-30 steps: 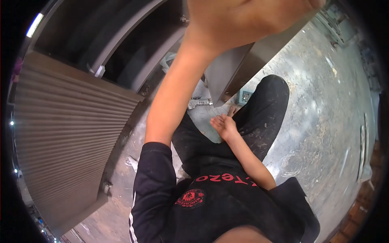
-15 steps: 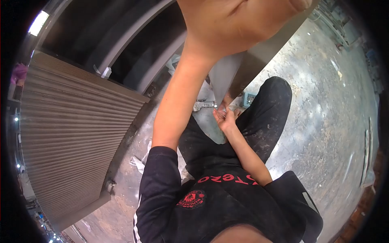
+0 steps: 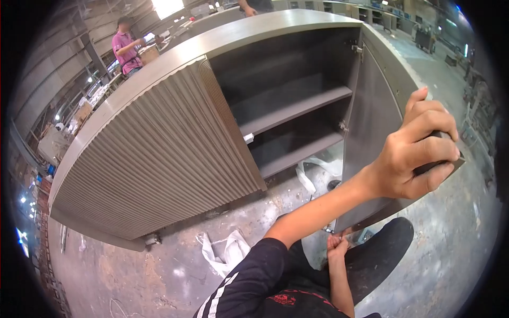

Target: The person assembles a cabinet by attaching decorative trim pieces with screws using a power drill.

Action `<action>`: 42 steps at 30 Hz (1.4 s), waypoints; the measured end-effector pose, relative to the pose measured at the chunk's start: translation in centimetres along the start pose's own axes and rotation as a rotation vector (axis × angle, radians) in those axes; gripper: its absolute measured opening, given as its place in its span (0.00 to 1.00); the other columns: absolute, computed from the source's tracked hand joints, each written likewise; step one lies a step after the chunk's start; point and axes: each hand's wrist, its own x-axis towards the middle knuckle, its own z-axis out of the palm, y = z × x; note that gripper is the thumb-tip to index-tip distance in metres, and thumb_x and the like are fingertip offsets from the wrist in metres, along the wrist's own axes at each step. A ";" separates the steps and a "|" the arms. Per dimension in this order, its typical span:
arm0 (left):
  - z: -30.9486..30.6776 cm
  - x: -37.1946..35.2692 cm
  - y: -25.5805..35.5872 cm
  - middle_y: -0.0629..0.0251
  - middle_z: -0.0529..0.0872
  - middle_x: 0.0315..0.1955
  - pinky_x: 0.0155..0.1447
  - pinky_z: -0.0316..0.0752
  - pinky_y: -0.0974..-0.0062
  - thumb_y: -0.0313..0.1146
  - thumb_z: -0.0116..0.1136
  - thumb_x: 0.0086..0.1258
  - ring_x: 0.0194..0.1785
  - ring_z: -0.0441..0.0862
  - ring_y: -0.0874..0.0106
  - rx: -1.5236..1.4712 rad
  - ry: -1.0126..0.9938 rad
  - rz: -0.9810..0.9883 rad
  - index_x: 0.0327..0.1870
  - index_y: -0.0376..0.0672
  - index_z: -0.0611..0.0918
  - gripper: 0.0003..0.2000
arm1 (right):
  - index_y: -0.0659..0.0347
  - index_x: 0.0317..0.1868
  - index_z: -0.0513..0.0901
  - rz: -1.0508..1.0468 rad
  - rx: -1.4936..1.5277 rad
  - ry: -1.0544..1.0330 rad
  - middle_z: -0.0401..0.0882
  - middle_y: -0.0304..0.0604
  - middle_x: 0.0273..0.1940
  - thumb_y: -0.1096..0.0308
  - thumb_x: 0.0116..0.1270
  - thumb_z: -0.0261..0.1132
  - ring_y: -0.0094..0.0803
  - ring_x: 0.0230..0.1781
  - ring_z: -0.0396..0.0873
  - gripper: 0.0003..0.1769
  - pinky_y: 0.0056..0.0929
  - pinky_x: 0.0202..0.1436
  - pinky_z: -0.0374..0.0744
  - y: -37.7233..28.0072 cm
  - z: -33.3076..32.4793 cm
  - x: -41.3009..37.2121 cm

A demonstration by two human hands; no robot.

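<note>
Beside a curved cabinet (image 3: 286, 22), a person's left hand (image 3: 422, 146) grips a dark piece (image 3: 426, 167) at the open door's (image 3: 366, 138) edge; the right hand (image 3: 338, 247) is low by its near corner, its hold unclear. The door appears hung, but stands unclosed. Half a second earlier, the left hand loomed over the view, before shelves (image 3: 297, 114) and workshop came fully into sight.

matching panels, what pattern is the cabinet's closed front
Closed front: vertical ribs, grey-brown, clearest in the head view.
</note>
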 end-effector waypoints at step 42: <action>-1.1 0.5 0.2 0.58 0.85 0.42 0.69 0.61 0.47 0.28 0.64 0.60 0.49 0.81 0.57 0.035 -0.100 0.005 0.45 0.46 0.79 0.13 | 0.61 0.49 0.76 0.072 0.084 -0.026 0.82 0.43 0.46 0.74 0.74 0.49 0.39 0.51 0.84 0.10 0.34 0.47 0.83 2.6 -1.2 1.3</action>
